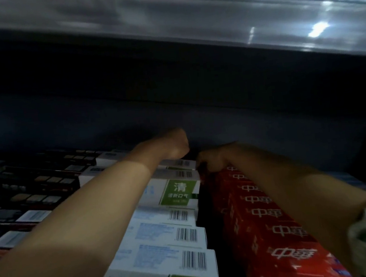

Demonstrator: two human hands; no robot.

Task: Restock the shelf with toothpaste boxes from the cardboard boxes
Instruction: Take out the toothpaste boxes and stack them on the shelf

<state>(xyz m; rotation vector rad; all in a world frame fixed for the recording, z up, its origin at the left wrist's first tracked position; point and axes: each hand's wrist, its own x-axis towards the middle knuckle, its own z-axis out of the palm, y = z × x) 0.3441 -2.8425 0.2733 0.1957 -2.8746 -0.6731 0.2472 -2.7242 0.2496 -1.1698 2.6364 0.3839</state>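
reaching deep under the upper shelf (189, 38), both arms stretch to the dim back edge of the lower shelf. the left hand (176, 145) is bent at the wrist over the far end of the white toothpaste boxes (165, 237); whether its fingers are curled or spread cannot be told. the right hand (211, 160) curls its fingers on the far end of the red toothpaste boxes (275, 230). a narrow dark gap (206, 221) runs between the two rows. dark boxes (32, 192) fill the left side, and open room remains behind the hands.
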